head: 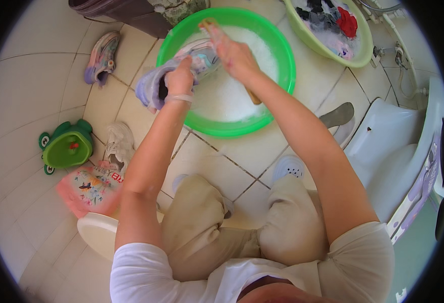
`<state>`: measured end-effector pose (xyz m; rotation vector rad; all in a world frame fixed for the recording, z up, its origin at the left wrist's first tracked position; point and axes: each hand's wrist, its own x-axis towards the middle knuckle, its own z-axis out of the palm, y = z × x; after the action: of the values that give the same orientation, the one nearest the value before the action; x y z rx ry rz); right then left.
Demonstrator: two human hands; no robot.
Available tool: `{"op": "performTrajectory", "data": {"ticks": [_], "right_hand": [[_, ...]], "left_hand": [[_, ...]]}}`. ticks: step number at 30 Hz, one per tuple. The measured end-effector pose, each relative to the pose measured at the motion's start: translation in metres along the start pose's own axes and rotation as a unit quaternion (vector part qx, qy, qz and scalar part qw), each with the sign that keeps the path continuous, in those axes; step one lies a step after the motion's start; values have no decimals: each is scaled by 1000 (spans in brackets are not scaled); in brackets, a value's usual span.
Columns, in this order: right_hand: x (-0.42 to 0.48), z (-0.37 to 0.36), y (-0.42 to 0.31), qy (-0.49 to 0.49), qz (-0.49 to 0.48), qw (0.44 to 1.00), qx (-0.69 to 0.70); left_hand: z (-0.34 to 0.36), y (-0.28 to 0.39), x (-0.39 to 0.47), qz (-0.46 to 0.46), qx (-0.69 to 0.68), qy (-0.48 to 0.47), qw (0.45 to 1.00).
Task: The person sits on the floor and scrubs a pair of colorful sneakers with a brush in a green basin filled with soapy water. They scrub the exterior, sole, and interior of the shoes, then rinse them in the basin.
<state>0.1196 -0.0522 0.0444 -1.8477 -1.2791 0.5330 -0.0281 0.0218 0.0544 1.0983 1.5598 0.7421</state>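
My left hand grips a wet lavender and pink sneaker near its ankle opening. The shoe is tilted over the left side of a green plastic basin, its toe towards my right hand. White suds cover the water in the basin. My right hand is closed around a wooden-handled brush, just beside the toe of the shoe. The handle's end sticks out below my palm. Bristles are hidden, so I cannot tell if they touch the shoe.
A matching sneaker and a pale shoe lie on the left floor tiles, near a green frog-shaped container and a pink printed bag. A pale green basin holds soaking clothes. Right lie grey insoles beside a white ceramic fixture.
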Motion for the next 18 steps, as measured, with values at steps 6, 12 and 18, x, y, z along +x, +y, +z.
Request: {"op": "performTrajectory", "data": {"ticks": [6, 12, 18], "right_hand": [[-11, 7, 79, 25, 171, 984, -32], [-27, 3, -12, 52, 31, 981, 184], [31, -8, -48, 51, 50, 995, 72]], "left_hand": [[-10, 51, 0, -95, -268, -77, 956], [-27, 62, 1, -114, -326, -95, 934], [8, 40, -14, -165, -368, -180, 897]]}}
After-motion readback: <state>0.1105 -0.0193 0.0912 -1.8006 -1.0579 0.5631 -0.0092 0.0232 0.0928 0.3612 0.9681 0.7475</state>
